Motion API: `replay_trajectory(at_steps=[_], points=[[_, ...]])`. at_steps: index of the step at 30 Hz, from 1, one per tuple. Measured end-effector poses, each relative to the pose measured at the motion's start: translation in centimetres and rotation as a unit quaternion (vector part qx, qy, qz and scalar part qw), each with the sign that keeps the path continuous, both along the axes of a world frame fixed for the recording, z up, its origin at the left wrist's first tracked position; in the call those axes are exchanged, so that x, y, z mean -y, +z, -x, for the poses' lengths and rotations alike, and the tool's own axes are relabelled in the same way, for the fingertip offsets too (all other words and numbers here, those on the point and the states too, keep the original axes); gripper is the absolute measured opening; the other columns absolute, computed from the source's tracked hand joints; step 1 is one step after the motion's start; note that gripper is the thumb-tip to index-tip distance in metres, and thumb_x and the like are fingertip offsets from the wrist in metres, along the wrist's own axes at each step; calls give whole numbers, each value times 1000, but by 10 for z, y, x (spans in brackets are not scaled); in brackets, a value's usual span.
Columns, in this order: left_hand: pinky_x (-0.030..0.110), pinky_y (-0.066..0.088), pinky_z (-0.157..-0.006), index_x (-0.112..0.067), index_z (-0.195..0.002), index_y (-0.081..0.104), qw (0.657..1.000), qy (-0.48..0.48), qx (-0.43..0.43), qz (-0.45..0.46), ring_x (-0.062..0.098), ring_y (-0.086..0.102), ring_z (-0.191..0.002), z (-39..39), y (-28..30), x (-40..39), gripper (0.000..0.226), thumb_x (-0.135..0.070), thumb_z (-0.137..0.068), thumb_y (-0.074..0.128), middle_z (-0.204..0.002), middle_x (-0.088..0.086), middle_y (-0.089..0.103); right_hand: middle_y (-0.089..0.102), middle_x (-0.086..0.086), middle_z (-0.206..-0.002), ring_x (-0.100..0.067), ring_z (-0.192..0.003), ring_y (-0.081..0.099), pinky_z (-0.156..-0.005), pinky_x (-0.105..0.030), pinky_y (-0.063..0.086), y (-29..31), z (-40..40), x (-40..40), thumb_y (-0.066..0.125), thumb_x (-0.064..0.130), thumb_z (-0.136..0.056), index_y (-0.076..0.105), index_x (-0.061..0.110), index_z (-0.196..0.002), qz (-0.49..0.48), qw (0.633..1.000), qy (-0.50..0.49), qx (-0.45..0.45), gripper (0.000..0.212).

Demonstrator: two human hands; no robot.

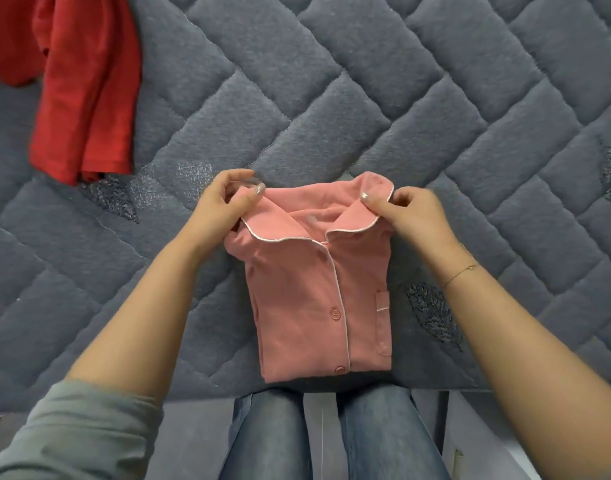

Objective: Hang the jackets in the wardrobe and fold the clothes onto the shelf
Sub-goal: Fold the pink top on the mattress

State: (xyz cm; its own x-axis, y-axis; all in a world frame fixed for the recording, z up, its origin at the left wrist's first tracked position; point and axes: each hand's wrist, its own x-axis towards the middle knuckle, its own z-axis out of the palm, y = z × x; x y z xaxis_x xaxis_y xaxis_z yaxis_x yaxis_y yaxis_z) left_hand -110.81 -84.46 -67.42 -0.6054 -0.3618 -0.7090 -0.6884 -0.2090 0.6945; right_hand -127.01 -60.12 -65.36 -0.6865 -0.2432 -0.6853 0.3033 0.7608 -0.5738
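Note:
A pink buttoned shirt (307, 299) with white piping lies folded into a compact rectangle at the near edge of the grey quilted bed (331, 98), collar away from me. My left hand (221, 202) pinches the left collar point between thumb and fingers. The right collar point is pinched by my right hand (411, 213). A red garment (85, 98) lies crumpled at the far left of the bed, well away from both hands.
The bed's front edge runs just below the folded shirt. My legs in blue jeans (331, 434) stand against it. A pale floor strip (470, 427) shows to the right of my legs.

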Motion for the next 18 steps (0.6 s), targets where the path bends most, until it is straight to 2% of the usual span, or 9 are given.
replay_trajectory(at_steps=[2,4,5,8,10,12,15,17,18], points=[[29,49,-91,-27,-122,56,995,30,16,94,6,58,-109,-7,13,-7,39,-38,-88,72,-118,-7,61,59,4,-66,-8,-64,51,-63,-23,44,8,-5,-4,79,23,-82,63,15,-70,48,997,-48,-40,22],[31,48,-94,-25,-110,58,966,78,39,244,9,56,-102,-21,27,-16,40,-47,-81,75,-116,0,59,65,0,-75,-10,-73,57,-74,-27,50,14,-12,-11,76,13,-84,66,15,-77,87,988,-109,-62,13],[31,48,-92,-22,-103,57,954,110,54,275,10,56,-95,-30,34,-22,42,-51,-79,75,-110,3,61,66,-2,-78,-12,-75,58,-78,-30,51,14,-17,-14,74,11,-86,67,12,-80,89,985,-128,-71,10],[27,48,-80,-17,-92,60,966,153,121,170,6,56,-78,-51,45,-51,39,-53,-83,71,-90,-4,64,65,-5,-86,-12,-77,57,-81,-31,51,12,-33,-16,69,22,-91,62,10,-86,34,982,-134,-126,15],[21,43,-68,-14,-86,61,979,140,87,118,2,53,-69,-55,45,-67,32,-44,-89,67,-79,-7,62,61,-2,-90,-6,-74,53,-74,-19,46,12,-42,-12,68,47,-87,56,18,-78,-16,978,-120,-168,32],[22,39,-62,-11,-80,57,984,141,15,108,5,47,-66,-47,41,-71,25,-30,-94,65,-72,-4,55,61,-1,-85,-6,-73,53,-71,-20,43,14,-49,-3,67,61,-79,57,17,-73,-30,980,-94,-173,45],[21,38,-57,-14,-79,57,985,161,-62,7,9,45,-62,-36,28,-58,21,-22,-98,60,-68,-2,52,67,0,-78,-13,-75,58,-73,-30,47,8,-52,8,71,33,-88,65,9,-78,8,988,-55,-145,27],[19,41,-55,-17,-84,62,981,182,-57,-45,5,47,-58,-38,17,-51,17,-21,-100,57,-66,-8,55,69,3,-76,-9,-74,61,-73,-26,52,2,-50,7,68,13,-92,68,11,-84,108,981,-155,-38,8],[20,41,-58,-16,-85,62,979,195,-39,-47,6,46,-60,-41,11,-49,17,-18,-100,56,-68,-7,54,71,3,-77,-8,-73,63,-73,-23,53,0,-51,4,66,9,-92,68,10,-88,163,959,-228,44,5]])
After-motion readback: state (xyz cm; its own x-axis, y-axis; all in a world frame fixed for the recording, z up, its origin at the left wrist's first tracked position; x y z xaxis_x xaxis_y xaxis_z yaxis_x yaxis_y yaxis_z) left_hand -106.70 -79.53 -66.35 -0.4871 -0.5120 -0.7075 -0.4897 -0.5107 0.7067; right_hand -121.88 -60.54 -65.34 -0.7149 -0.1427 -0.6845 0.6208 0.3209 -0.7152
